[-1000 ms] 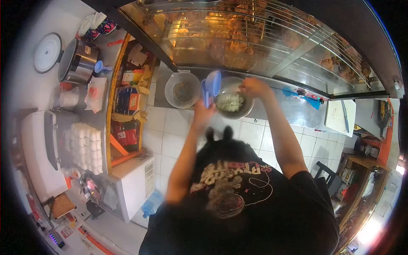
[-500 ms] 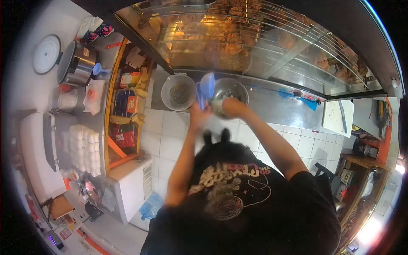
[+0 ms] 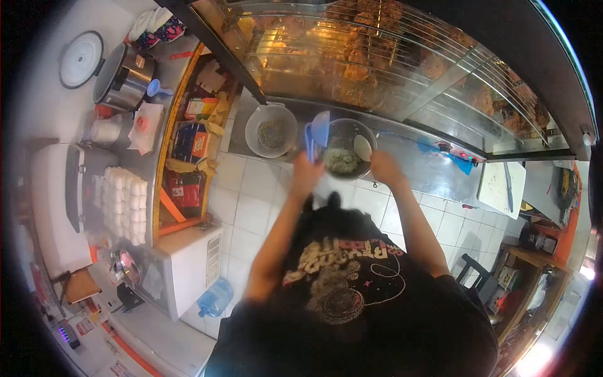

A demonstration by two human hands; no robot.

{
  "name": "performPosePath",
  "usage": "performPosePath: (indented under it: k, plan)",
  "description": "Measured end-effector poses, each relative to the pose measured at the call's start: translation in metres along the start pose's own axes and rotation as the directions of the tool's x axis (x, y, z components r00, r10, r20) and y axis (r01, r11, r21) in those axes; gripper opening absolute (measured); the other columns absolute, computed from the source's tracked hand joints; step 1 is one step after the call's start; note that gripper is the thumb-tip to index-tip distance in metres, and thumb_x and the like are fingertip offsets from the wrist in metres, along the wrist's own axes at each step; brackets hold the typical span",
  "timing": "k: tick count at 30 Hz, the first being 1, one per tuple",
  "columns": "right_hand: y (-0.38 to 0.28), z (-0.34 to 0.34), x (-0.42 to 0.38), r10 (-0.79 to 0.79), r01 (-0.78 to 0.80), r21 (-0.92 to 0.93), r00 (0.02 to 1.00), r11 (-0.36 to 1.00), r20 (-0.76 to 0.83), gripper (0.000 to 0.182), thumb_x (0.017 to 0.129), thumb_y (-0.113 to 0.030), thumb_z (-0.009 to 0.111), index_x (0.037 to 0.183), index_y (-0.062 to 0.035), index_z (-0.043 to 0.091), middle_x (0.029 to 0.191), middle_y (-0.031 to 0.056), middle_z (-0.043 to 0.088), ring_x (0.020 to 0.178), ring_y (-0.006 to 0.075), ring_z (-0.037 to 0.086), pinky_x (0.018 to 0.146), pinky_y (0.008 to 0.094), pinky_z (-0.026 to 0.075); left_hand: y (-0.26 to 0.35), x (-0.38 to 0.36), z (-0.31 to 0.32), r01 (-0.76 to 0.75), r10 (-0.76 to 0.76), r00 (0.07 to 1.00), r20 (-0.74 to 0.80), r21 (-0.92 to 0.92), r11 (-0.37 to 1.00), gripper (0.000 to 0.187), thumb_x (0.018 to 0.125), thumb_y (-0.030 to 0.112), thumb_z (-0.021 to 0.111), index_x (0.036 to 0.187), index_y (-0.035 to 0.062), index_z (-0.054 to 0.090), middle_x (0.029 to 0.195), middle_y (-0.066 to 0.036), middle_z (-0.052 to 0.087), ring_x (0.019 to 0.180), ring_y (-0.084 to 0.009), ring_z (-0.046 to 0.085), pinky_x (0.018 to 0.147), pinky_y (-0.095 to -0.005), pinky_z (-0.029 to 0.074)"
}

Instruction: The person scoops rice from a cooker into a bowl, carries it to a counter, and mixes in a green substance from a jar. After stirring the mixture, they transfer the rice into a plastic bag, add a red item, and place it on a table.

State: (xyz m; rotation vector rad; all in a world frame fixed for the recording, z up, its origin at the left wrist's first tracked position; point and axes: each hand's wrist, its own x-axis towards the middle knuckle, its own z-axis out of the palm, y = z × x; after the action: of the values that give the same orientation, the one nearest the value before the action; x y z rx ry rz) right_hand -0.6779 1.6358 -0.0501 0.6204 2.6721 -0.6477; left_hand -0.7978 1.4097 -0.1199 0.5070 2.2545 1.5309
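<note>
My left hand (image 3: 306, 173) is closed around the handles of blue scoops (image 3: 319, 130), held upright at the left rim of a metal bowl (image 3: 335, 125). Inside this bowl lies a pale green, chopped-looking food (image 3: 341, 161). My right hand (image 3: 386, 168) is closed at the bowl's right side on a pale spoon (image 3: 362, 148), whose rounded end is over the bowl. To the left, a whitish bowl (image 3: 252, 133) with dark greenish contents stands on the metal counter.
A glass display case (image 3: 440, 94) with browned food rises behind the counter. At the right are a white cutting board (image 3: 493, 188) and knife (image 3: 507, 188). Egg trays (image 3: 125, 204), a large pot (image 3: 135, 78) and an open shelf (image 3: 164, 147) stand at the left.
My right hand has moved right and out from over the bowl, and the pale spoon now shows clearly. The blue scoops have shifted slightly right with my left hand.
</note>
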Motion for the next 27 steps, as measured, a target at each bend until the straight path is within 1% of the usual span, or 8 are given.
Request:
performPosePath:
  k: [4, 7, 9, 11, 14, 18, 21, 27]
  plan:
    - [0.034, 0.047, 0.016, 0.184, -0.156, 0.117, 0.939, 0.981, -0.290, 0.027, 0.093, -0.021, 0.050, 0.093, 0.0013, 0.064, 0.089, 0.0260, 0.063, 0.092, 0.0426, 0.061, 0.082, 0.0483, 0.048, 0.027, -0.002, 0.004, 0.107, -0.104, 0.994, 0.041, -0.091, 0.990, 0.019, 0.077, -0.003, 0.057, 0.094, -0.0018, 0.049, 0.073, -0.008, 0.054, 0.047, -0.0156, 0.059, 0.044, -0.0277, 0.050]
    - [0.052, 0.033, 0.014, -0.214, 0.201, -0.416, 0.977, 0.887, 0.015, 0.031, 0.080, -0.027, 0.066, 0.090, 0.0027, 0.063, 0.106, 0.0268, 0.062, 0.085, 0.0454, 0.063, 0.076, 0.0466, 0.054, -0.010, 0.000, 0.019, 0.014, -0.014, 1.000, -0.024, -0.013, 1.000, 0.020, 0.077, -0.002, 0.058, 0.095, -0.0009, 0.050, 0.075, -0.009, 0.054, 0.051, -0.0160, 0.060, 0.045, -0.0280, 0.050]
    - [0.063, 0.044, 0.021, -0.238, 0.236, 0.246, 0.971, 0.940, -0.024, 0.036, 0.082, -0.028, 0.066, 0.098, 0.0041, 0.061, 0.099, 0.0248, 0.063, 0.080, 0.0351, 0.066, 0.066, 0.0434, 0.055, -0.015, 0.003, 0.022, -0.089, 0.095, 0.986, -0.137, 0.046, 0.995, 0.020, 0.078, 0.000, 0.060, 0.096, 0.0001, 0.051, 0.075, -0.010, 0.055, 0.053, -0.0164, 0.060, 0.046, -0.0286, 0.049]
    - [0.050, 0.030, 0.005, 0.012, -0.002, 0.498, 1.000, 0.867, -0.018, 0.032, 0.084, -0.021, 0.062, 0.102, 0.0041, 0.059, 0.090, 0.0213, 0.063, 0.069, 0.0260, 0.067, 0.055, 0.0393, 0.053, 0.009, -0.002, 0.002, -0.359, 0.396, 0.914, -0.089, 0.277, 0.891, 0.022, 0.078, 0.005, 0.063, 0.096, 0.0030, 0.051, 0.079, -0.013, 0.058, 0.055, -0.0165, 0.061, 0.049, -0.0301, 0.049]
    - [-0.025, -0.035, -0.044, 0.155, -0.246, 0.721, 0.969, 0.648, 0.192, 0.031, 0.096, -0.023, 0.044, 0.108, 0.0048, 0.048, 0.079, 0.0163, 0.062, 0.058, 0.0235, 0.065, 0.046, 0.0308, 0.050, 0.035, -0.024, -0.030, -0.250, 0.254, 0.965, -0.069, 0.068, 0.966, 0.025, 0.077, 0.012, 0.065, 0.096, 0.0028, 0.051, 0.075, -0.014, 0.060, 0.057, -0.0224, 0.062, 0.056, -0.0357, 0.050]
    - [-0.063, -0.054, -0.057, -0.066, -0.087, 0.724, 0.981, 0.684, 0.180, 0.026, 0.097, -0.019, 0.044, 0.111, 0.0028, 0.043, 0.081, 0.0161, 0.063, 0.058, 0.0241, 0.065, 0.050, 0.0320, 0.050, 0.071, -0.058, -0.083, 0.100, -0.104, 0.994, -0.019, -0.150, 0.984, 0.025, 0.077, 0.011, 0.062, 0.097, 0.0013, 0.051, 0.067, -0.011, 0.059, 0.060, -0.0248, 0.063, 0.059, -0.0378, 0.050]
    - [-0.112, -0.055, -0.042, -0.184, 0.016, 0.650, 0.964, 0.760, 0.191, 0.026, 0.096, -0.017, 0.047, 0.114, 0.0008, 0.040, 0.082, 0.0159, 0.064, 0.065, 0.0208, 0.064, 0.056, 0.0311, 0.050, 0.075, -0.082, -0.130, -0.034, 0.036, 0.974, -0.224, 0.015, 0.999, 0.022, 0.078, 0.010, 0.059, 0.097, 0.0017, 0.052, 0.068, -0.011, 0.061, 0.060, -0.0209, 0.064, 0.057, -0.0358, 0.051]
    - [-0.213, -0.019, 0.022, -0.475, 0.339, 0.543, 0.870, 0.768, 0.130, 0.023, 0.093, -0.012, 0.054, 0.110, -0.0028, 0.041, 0.075, 0.0110, 0.062, 0.062, 0.0136, 0.057, 0.058, 0.0267, 0.047, 0.042, -0.119, -0.209, 0.107, -0.197, 0.880, -0.433, -0.223, 0.969, 0.024, 0.081, 0.014, 0.060, 0.100, 0.0010, 0.053, 0.072, -0.011, 0.063, 0.061, -0.0189, 0.064, 0.058, -0.0338, 0.052]
